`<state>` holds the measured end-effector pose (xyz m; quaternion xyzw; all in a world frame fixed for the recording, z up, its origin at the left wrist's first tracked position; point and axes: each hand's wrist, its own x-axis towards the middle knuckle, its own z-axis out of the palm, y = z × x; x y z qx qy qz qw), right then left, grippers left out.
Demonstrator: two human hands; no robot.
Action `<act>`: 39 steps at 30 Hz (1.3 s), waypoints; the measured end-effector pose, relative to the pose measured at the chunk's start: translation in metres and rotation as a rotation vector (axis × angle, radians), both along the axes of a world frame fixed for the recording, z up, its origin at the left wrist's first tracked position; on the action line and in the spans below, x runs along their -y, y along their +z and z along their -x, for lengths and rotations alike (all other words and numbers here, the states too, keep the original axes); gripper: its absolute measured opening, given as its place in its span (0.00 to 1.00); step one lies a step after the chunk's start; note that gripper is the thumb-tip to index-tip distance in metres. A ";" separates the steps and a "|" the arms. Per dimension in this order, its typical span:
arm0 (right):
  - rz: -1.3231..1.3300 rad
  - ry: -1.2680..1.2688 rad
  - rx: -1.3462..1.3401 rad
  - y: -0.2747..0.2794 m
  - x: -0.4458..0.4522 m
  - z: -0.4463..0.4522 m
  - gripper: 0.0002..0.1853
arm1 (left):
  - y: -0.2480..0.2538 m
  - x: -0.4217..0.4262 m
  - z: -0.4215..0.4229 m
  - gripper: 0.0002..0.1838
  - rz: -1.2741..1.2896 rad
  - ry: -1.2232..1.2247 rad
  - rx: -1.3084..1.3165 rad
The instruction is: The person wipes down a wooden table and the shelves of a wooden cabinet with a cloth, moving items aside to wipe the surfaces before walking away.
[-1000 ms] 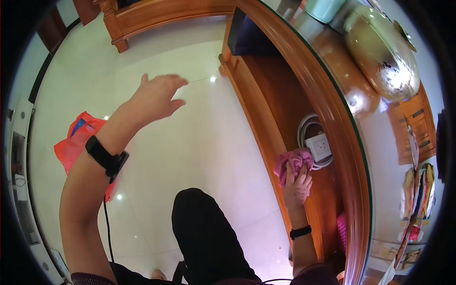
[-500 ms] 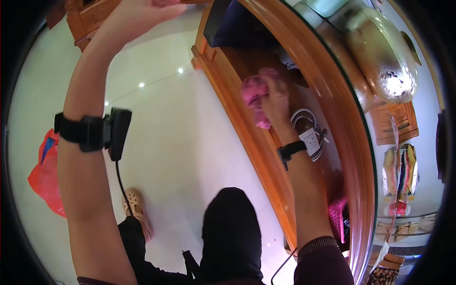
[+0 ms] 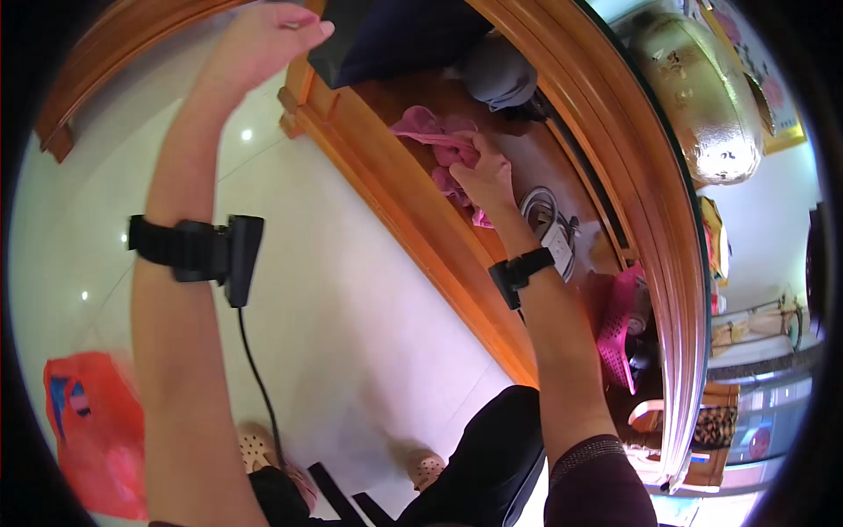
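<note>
My right hand (image 3: 487, 176) is inside the low shelf of a wooden cabinet (image 3: 378, 206). Its fingers are closed on a crumpled pink cloth (image 3: 452, 154), which lies spread over the shelf floor. Just beside my right wrist are a white power strip (image 3: 556, 241) and its coiled grey cable (image 3: 537, 206). My left hand (image 3: 263, 44) is raised at the top, near the dark panel at the cabinet's end. Its fingers are loosely bent, the thumb slightly apart, and no object shows in it.
A pink perforated basket (image 3: 619, 329) with items stands further along the shelf. At the shelf's back is a dark grey rounded object (image 3: 499, 75). A shiny gold vessel (image 3: 698, 97) sits on the glass-edged top. On the floor at left lies a red plastic bag (image 3: 97, 439).
My view has turned and shifted along the cabinet. The pink cloth, bunched under my right hand before, is more spread out now. My left hand's fingers show more fully.
</note>
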<state>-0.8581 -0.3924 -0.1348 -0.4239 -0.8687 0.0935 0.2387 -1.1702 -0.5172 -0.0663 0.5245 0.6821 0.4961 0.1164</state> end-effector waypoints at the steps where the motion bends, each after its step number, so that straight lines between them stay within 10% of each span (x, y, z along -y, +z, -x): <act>1: 0.051 -0.058 0.017 0.009 0.005 -0.006 0.26 | -0.013 -0.016 -0.003 0.23 -0.011 -0.025 0.010; 11: -0.109 -0.575 0.076 0.059 -0.060 -0.161 0.25 | -0.155 -0.061 -0.060 0.35 0.416 -0.219 0.081; 19: 0.136 -0.535 0.187 0.023 -0.107 -0.233 0.27 | -0.138 -0.074 -0.116 0.32 0.393 -0.314 0.326; 31: 0.455 0.060 0.036 0.010 -0.187 -0.115 0.29 | -0.140 -0.075 -0.118 0.27 0.429 -0.207 0.285; 36: 0.163 -0.006 0.362 0.029 -0.020 -0.015 0.25 | -0.136 -0.075 -0.115 0.21 0.310 -0.203 0.327; 39: 0.232 -0.032 0.096 0.031 0.003 -0.022 0.26 | -0.155 -0.082 -0.117 0.25 0.276 -0.159 0.273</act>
